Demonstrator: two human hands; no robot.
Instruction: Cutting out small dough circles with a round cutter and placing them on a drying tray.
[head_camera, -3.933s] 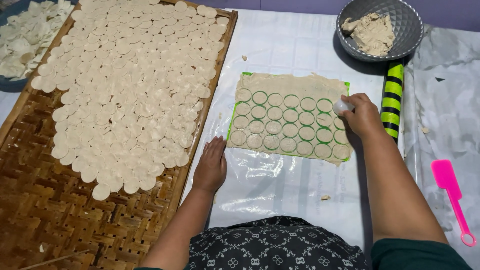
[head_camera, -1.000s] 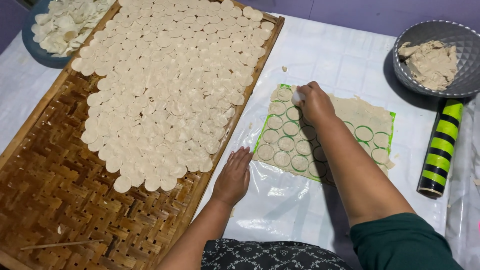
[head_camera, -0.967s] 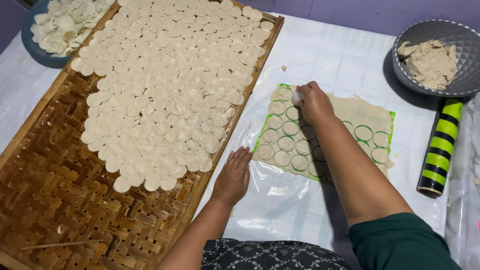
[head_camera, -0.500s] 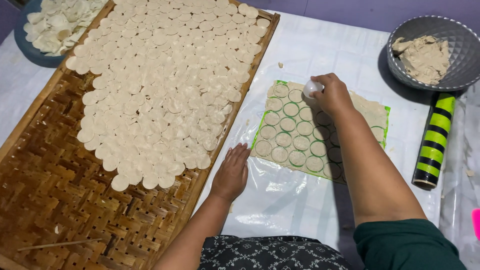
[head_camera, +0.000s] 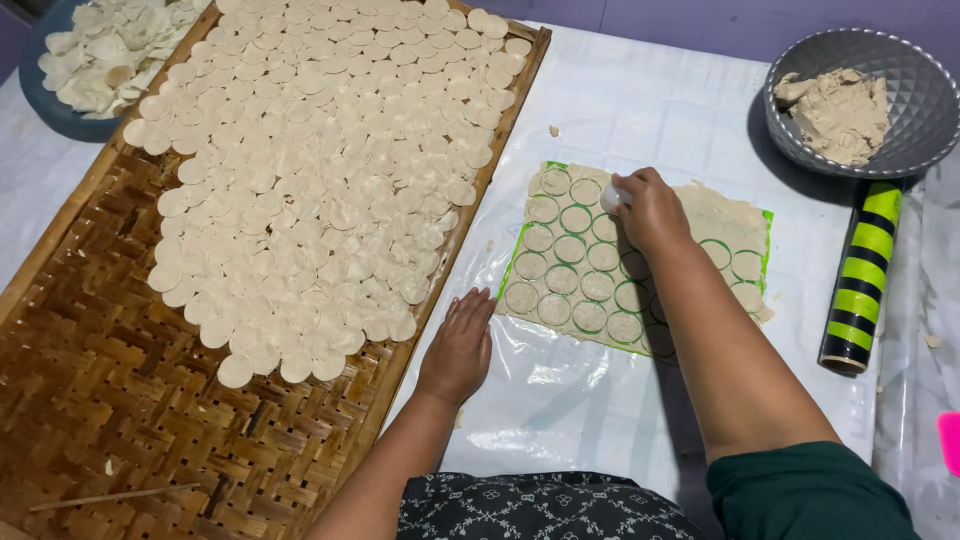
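Head view: our right hand (head_camera: 648, 208) has its fingers clamped on a small round cutter (head_camera: 611, 196) at the far-left part of the dough sheet (head_camera: 700, 215); uncut dough lies to its right. Our left hand (head_camera: 460, 345) lies flat, fingers together, just beside the sheet's near-left corner.

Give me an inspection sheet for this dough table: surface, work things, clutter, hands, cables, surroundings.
Surface: table under clear plastic sheet, a few crumbs.
Job's things: rolled dough sheet scored with rings on a green mat; woven tray partly covered with dough rounds.
Clutter: grey bowl of dough; green-and-black striped roller; blue dish of scraps; pink tool at the right edge.
Hands: left hand flat on the plastic near the mat; right hand presses a small white cutter into the dough.
Cables: nothing seen.
Surroundings: purple floor beyond the table.
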